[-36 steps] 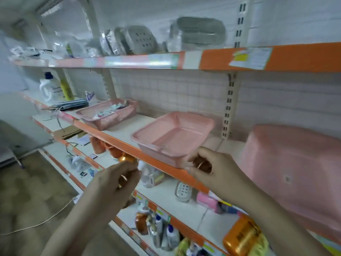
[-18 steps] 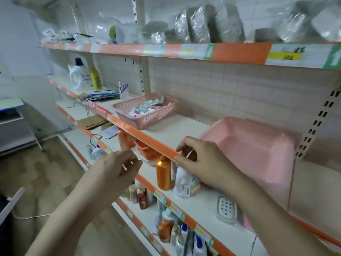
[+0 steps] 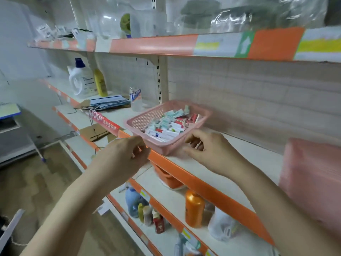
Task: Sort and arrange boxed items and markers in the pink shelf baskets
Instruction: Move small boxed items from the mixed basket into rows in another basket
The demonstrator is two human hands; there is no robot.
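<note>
At centre frame both hands hover with fingers loosely curled and holding nothing: the left hand [image 3: 127, 156] just off the near left corner of the pink perforated plastic basket [image 3: 167, 124], the right hand [image 3: 208, 148] beside its near right corner. The basket sits on the orange-edged shelf [image 3: 184, 172], filled with small white, teal and red boxes [image 3: 169, 124]. A second pink basket [image 3: 311, 182] lies at the right edge.

both hands raised forward, left hand [image 3: 127, 154] and right hand [image 3: 208, 148] fingers curled
</note>
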